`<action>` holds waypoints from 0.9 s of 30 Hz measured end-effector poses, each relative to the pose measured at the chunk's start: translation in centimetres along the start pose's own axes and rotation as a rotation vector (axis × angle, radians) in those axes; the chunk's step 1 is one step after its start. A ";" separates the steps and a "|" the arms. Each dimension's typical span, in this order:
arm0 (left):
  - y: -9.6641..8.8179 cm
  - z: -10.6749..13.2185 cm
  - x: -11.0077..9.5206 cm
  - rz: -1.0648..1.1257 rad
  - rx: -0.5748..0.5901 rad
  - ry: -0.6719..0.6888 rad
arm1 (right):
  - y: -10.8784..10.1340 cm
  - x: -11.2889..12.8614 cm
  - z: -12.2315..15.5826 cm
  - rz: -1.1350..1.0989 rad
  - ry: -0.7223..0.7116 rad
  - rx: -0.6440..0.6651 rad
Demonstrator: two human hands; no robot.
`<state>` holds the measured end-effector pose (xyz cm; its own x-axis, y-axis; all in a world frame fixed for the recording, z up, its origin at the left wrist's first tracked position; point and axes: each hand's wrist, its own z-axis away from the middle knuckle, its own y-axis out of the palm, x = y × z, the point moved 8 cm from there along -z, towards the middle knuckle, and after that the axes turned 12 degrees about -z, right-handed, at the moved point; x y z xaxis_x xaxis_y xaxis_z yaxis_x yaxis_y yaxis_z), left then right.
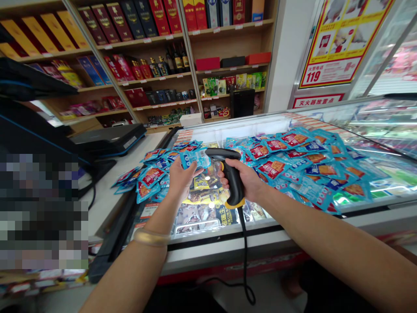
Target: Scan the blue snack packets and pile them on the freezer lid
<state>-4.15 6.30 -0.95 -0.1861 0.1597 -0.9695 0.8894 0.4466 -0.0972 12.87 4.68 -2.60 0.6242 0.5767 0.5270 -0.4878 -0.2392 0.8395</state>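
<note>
Between thumb and fingers, my left hand (181, 177) grips a small blue snack packet (199, 159), its printed back turned toward the scanner. Wrapped round the handle of a black and yellow barcode scanner (233, 182) is my right hand (245, 178). The scanner's head is close to the packet's right end, and its cable hangs down over the front edge. On the glass top to the right lies a large heap of similar blue packets (276, 167). A smaller pile of packets (152, 176) is at the left, partly behind my left hand.
Under me is a glass-topped freezer (208, 248) with yellow packages showing through the glass. A counter (114, 187) with a black device (112, 137) stands left, beside a dark monitor (29, 82). Shelves (156, 78) of boxes and bottles line the back. A fire notice (342, 48) hangs right.
</note>
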 end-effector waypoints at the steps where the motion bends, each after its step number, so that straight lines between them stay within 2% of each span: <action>1: 0.0 0.1 -0.1 0.000 -0.002 0.002 | 0.0 0.0 0.0 0.004 0.000 -0.003; 9: 0.1 0.2 0.1 0.026 -0.026 0.019 | 0.3 0.3 0.0 -0.039 -0.014 0.006; 12: 1.4 0.6 -0.3 -0.005 0.051 0.046 | 0.3 1.2 0.6 -0.054 -0.057 -0.004; 15: 3.5 1.6 -1.8 -0.177 0.127 0.160 | -0.2 3.0 2.1 -0.065 -0.132 -0.019; 17: 5.6 2.6 -3.3 -0.348 0.186 0.294 | -0.9 4.8 3.7 -0.061 -0.204 -0.030; 21: 12.1 5.6 -5.9 -0.577 0.390 0.655 | -3.0 8.7 7.6 -0.030 -0.366 -0.075; 24: 16.8 7.6 -6.7 -0.640 0.489 0.853 | -4.9 11.2 10.2 -0.020 -0.448 -0.131; 27: 20.6 8.6 -6.5 -0.748 0.509 0.955 | -6.8 12.7 11.8 -0.039 -0.473 -0.191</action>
<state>18.99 6.85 1.45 -0.7325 0.6693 -0.1245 0.4606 0.3527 -0.8145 31.37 4.39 -0.06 0.8306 0.1547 0.5350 -0.5339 -0.0518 0.8439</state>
